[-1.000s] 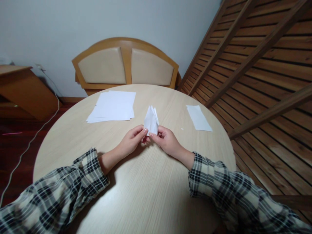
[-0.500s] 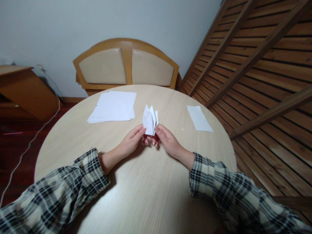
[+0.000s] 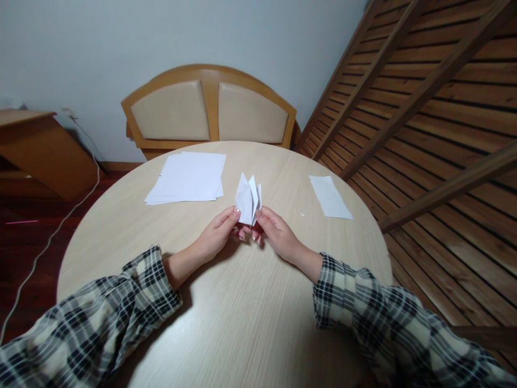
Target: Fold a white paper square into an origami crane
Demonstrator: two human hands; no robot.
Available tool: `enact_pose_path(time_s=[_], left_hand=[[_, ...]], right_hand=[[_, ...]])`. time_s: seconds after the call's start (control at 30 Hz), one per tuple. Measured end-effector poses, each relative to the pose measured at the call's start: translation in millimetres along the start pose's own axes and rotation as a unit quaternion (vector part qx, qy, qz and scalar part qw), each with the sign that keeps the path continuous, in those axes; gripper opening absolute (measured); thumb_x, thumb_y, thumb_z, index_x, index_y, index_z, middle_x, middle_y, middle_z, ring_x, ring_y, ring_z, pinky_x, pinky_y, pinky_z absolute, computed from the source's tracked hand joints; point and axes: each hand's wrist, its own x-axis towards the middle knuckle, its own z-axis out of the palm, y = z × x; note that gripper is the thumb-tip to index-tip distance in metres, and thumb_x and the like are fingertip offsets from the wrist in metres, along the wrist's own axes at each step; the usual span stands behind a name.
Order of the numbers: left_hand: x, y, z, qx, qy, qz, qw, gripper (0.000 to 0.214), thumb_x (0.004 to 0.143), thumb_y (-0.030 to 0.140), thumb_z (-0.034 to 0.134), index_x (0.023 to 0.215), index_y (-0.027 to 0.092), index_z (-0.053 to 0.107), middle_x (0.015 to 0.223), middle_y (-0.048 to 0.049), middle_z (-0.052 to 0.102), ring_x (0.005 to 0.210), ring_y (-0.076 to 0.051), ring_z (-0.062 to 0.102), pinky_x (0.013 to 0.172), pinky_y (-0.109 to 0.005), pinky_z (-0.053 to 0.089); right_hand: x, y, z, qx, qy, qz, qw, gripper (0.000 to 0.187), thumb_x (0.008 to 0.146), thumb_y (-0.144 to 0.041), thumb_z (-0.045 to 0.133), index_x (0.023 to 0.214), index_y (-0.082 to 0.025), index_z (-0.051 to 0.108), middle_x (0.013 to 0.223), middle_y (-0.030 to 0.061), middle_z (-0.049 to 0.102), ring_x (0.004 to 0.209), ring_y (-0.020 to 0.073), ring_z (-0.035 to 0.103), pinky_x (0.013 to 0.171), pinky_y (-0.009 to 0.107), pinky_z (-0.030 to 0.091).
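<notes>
A small folded white paper piece with several pointed flaps stands upright just above the round wooden table. My left hand pinches its lower left edge between thumb and fingers. My right hand pinches its lower right side, fingers curled under it. Both hands meet at the paper's base, near the table's middle.
A stack of white sheets lies at the far left of the table. A single narrow white paper strip lies at the far right. A wooden chair stands behind the table. A slatted wooden wall runs along the right; a cable trails on the floor at left.
The folded paper's flaps have spread apart into a fan. My fingers have shifted slightly at its base; the hands stay in the same place.
</notes>
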Motion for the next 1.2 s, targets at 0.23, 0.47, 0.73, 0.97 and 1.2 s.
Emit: enact_pose_path(time_s=[0.23,0.47,0.73,0.97,1.2], left_hand=[[-0.5,3.5,-0.6,0.058,0.016,0.029,0.998,0.035,0.094,0.048,0.054,0.084,0.015,0.058,0.071,-0.0020,0.061,0.063,-0.011,0.054,0.058,-0.023,0.044],[-1.8,1.3,-2.1,0.117,-0.003,0.024,0.993,0.032,0.094,0.046,0.053,0.094,0.015,0.060,0.079,-0.0032,0.062,0.067,-0.012,0.056,0.060,-0.025,0.046],[1.0,3.7,-1.6,0.199,0.125,0.106,0.966,0.029,0.080,0.028,0.070,0.094,0.020,0.046,0.079,0.0036,0.050,0.068,-0.010,0.051,0.062,-0.023,0.045],[-4.4,9.9,4.5,0.242,0.036,0.079,0.966,0.019,0.093,0.034,0.054,0.097,0.017,0.057,0.094,-0.0045,0.058,0.084,-0.016,0.057,0.073,-0.029,0.049],[-3.8,8.6,4.8,0.260,0.032,0.082,0.962,0.030,0.081,0.038,0.070,0.096,0.019,0.052,0.090,-0.0018,0.057,0.081,-0.016,0.056,0.071,-0.029,0.050]], right_hand=[[0.6,-0.8,-2.0,0.013,0.008,0.007,1.000,0.027,0.090,-0.047,0.052,0.083,-0.021,0.056,0.066,-0.0011,0.059,0.055,0.0099,0.053,0.046,0.022,0.042],[3.3,-2.8,-1.1,0.035,0.030,0.023,0.999,0.019,0.085,-0.036,0.054,0.088,-0.020,0.063,0.069,0.0000,0.064,0.054,0.0098,0.052,0.047,0.022,0.040],[2.2,-2.6,-2.8,-0.129,0.109,-0.088,0.982,0.013,0.081,-0.030,0.056,0.072,-0.020,0.056,0.068,-0.0018,0.054,0.061,0.0113,0.048,0.055,0.026,0.039],[-0.2,-5.5,-2.9,-0.231,0.138,-0.116,0.956,0.014,0.081,-0.027,0.056,0.069,-0.020,0.053,0.063,-0.0035,0.049,0.058,0.0115,0.045,0.055,0.026,0.035],[-0.8,-6.3,-2.1,-0.224,0.116,-0.131,0.959,0.015,0.083,-0.029,0.059,0.074,-0.021,0.051,0.068,-0.0033,0.052,0.061,0.0118,0.049,0.058,0.027,0.040]])
